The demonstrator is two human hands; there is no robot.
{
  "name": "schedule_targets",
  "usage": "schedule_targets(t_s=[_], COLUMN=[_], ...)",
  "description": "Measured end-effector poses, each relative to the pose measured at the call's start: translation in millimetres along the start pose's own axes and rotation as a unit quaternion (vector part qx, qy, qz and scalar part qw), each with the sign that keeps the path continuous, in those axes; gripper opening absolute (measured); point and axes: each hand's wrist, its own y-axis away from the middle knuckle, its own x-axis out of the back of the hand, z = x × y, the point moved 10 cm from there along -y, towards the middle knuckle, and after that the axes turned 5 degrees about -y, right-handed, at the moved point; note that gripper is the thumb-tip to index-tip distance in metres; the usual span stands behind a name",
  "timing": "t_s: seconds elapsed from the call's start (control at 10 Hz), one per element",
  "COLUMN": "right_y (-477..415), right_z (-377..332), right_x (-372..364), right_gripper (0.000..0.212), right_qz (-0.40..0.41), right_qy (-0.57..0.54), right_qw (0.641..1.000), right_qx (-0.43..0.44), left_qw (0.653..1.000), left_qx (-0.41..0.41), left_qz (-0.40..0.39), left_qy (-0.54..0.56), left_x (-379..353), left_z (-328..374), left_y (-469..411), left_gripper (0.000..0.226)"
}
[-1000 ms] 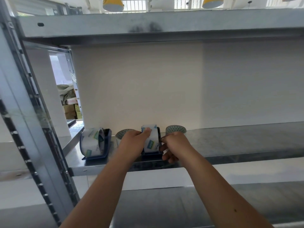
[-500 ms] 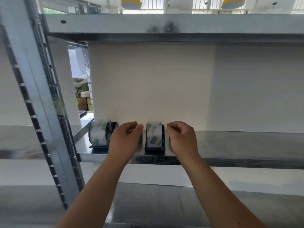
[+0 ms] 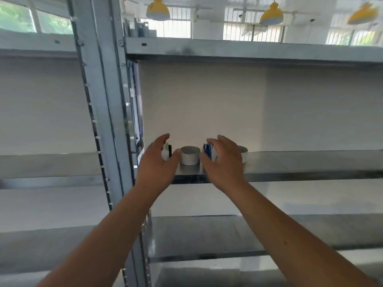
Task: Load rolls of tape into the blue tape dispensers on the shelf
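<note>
At the left end of the grey galvanised metal shelf [image 3: 310,164], the first blue plastic tape dispenser [image 3: 170,151] stands mostly hidden behind the left hand [image 3: 157,164]. A clear roll appears to be seated in it. That hand's grip is spread, fingers loose, holding nothing. Between the hands a white roll of tape [image 3: 190,156] lies flat on the shelf, unloaded. The right hand [image 3: 224,162], its grip likewise spread and empty, hovers in front of the second blue dispenser [image 3: 207,151], which also seems to carry a roll. Just right of it, a second loose white roll [image 3: 244,151] peeks out. Two dispensers look loaded and two rolls remain loose. Whether more dispensers wait cannot be told. The greenish print on the tape is too blurred to read.
</note>
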Motion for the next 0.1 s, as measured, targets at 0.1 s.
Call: schedule_targets(t_s=[0.1], right_y=[6.5], right_z=[-27.0], right_x=[-6.8], right_gripper=[0.06], right_qz=[-0.006], right_qy=[0.046], right_qw=[0.999], right_qx=[0.02], left_qw=[0.994], left_qx=[-0.068], left_qz=[0.005], left_qy=[-0.091], left_x=[31.8], left_z=[9.3], left_y=[4.8], left_gripper=[0.067])
